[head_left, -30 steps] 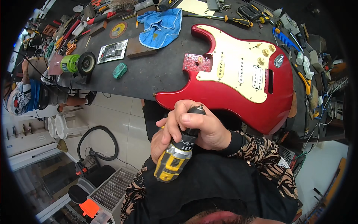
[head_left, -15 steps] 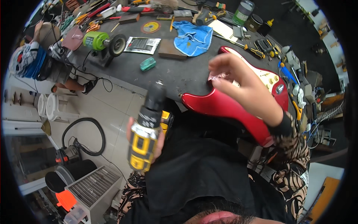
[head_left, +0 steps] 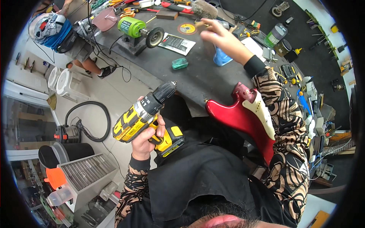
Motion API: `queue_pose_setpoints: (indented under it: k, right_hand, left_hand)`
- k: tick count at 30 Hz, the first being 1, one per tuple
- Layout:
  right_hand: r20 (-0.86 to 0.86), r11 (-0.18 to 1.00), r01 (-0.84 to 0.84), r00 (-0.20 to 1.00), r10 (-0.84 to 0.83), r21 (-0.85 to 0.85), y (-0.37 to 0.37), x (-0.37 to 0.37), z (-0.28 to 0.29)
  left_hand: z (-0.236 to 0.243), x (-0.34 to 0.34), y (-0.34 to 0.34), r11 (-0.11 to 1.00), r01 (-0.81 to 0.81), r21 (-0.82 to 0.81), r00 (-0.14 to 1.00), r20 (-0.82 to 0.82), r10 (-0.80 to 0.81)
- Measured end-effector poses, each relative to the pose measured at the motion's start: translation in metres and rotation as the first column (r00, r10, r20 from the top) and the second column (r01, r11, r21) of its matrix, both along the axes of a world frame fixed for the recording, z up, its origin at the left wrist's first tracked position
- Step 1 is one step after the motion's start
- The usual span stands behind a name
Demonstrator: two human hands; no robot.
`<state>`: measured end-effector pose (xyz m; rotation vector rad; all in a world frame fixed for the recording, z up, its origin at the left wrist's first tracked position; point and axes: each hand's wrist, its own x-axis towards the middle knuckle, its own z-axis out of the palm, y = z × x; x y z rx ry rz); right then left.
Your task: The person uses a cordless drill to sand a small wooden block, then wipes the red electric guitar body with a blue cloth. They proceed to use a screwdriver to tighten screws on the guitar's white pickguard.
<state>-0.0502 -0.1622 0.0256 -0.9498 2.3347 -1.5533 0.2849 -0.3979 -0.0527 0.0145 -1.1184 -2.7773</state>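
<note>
My left hand (head_left: 142, 143) is wrapped round the grip of a yellow and black cordless drill (head_left: 131, 121). The drill's chuck points up and to the right, with a short metal tip showing. My right hand (head_left: 227, 41) reaches far over the workbench, fingers stretched out and a little blurred, above a blue cloth (head_left: 221, 58) that it partly hides. A red electric guitar body (head_left: 234, 114) with a cream pickguard (head_left: 261, 111) lies at the bench's near edge. My right sleeve covers part of it.
A green bench grinder (head_left: 131, 27) stands left on the dark workbench (head_left: 197, 81), near a flat packet (head_left: 178, 44), a teal lump (head_left: 179, 64) and a yellow disc (head_left: 187, 28). Bottles (head_left: 276, 35) and tools crowd the right. Another person (head_left: 81, 53) stands far left; a vacuum hose (head_left: 108, 117) lies below.
My right hand has moved from over the guitar to the far side of the bench. The drill has tilted to the right in my left hand. The whole view has shifted.
</note>
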Motion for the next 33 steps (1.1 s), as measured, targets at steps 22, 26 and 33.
queue_pose_setpoints:
  k: [22, 26, 33]
  right_hand:
    - [0.326, 0.851, 0.105, 0.942, 0.082, -0.515, 0.125, 0.062, 0.049]
    - [0.484, 0.786, 0.134, 0.845, 0.227, -0.603, 0.100, 0.103, 0.064]
    - [0.525, 0.781, 0.093, 0.788, 0.321, -0.617, 0.080, 0.127, 0.056]
  left_hand:
    - [0.073, -0.082, 0.084, 0.948, 0.223, -0.228, 0.974, 0.006, -0.228]
    - [0.088, -0.072, 0.085, 0.944, 0.219, -0.248, 0.974, -0.009, -0.228]
    - [0.079, -0.056, 0.083, 0.942, 0.225, -0.249, 0.974, 0.037, -0.223]
